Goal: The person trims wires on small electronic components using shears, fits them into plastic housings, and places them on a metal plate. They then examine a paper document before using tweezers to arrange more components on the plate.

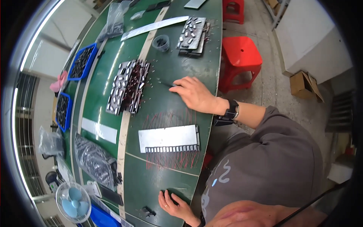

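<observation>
My right hand [196, 95], with a dark band at its wrist, is over the green bench in the upper middle. Its fingers are closed on a slim dark pointed tool that looks like tweezers [165, 83], tip to the left. My left hand [174, 205] rests at the bottom of the bench, fingers loosely apart, holding nothing. Between the hands lies a silvery flat plate [168, 137]. Along its lower edge is a row of small dark parts [172, 149], with thin red wires [174, 162] spreading out above and below.
Left of my right hand stand plates crowded with small parts [128, 87]; another loaded plate [191, 33] lies farther up beside a small cup [161, 43]. Blue trays [82, 62], a filled plastic bag [94, 160] and a fan [73, 202] line the left. Red stools [242, 56] stand beyond the right edge.
</observation>
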Demonstrator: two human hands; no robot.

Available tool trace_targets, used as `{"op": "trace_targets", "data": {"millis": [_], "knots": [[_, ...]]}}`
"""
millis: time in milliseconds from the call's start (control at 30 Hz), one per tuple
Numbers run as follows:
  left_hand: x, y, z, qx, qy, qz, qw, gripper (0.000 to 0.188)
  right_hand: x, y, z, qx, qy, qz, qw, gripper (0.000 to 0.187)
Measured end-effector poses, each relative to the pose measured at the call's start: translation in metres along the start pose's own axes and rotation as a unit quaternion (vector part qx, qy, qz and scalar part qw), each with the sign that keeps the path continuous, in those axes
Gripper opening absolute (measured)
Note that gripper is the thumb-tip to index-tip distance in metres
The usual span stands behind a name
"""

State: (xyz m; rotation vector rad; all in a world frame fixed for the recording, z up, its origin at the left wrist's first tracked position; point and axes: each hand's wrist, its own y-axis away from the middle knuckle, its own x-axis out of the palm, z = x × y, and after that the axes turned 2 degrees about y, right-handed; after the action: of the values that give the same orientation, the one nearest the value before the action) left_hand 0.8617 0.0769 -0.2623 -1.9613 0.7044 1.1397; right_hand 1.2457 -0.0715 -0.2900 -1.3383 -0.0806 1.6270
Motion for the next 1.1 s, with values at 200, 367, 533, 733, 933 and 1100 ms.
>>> {"op": "trace_targets", "data": {"millis": [200,367,533,733,933,1100], "knots": [[0.004,0.0,0.004,0.009,-0.006,0.002,1.0,0.024,-0.002,-0.001,-0.003,-0.004,-0.01,-0.019,1.0,0.03],[0.004,-0.003,0.001,-0.002,-0.003,0.004,1.0,0.024,-0.001,-0.001,-0.004,-0.011,-0.001,-0.025,1.0,0.027],[0.006,-0.003,0.001,0.002,-0.007,-0.002,1.0,0.024,-0.005,0.0,-0.007,0.01,-0.007,0.013,1.0,0.034],[0.002,-0.003,0.002,-0.008,0.01,-0.006,1.0,0.024,-0.002,-0.006,0.0,0.001,-0.021,0.022,1.0,0.033],[0.0,-0.006,-0.003,-0.037,0.006,-0.003,0.999,0.026,-0.01,-0.01,0.003,0.004,-0.021,0.048,0.999,0.031],[-0.004,-0.008,-0.003,-0.045,0.012,0.0,0.999,0.025,-0.008,-0.013,0.009,0.008,-0.005,0.051,0.999,0.031]]}}
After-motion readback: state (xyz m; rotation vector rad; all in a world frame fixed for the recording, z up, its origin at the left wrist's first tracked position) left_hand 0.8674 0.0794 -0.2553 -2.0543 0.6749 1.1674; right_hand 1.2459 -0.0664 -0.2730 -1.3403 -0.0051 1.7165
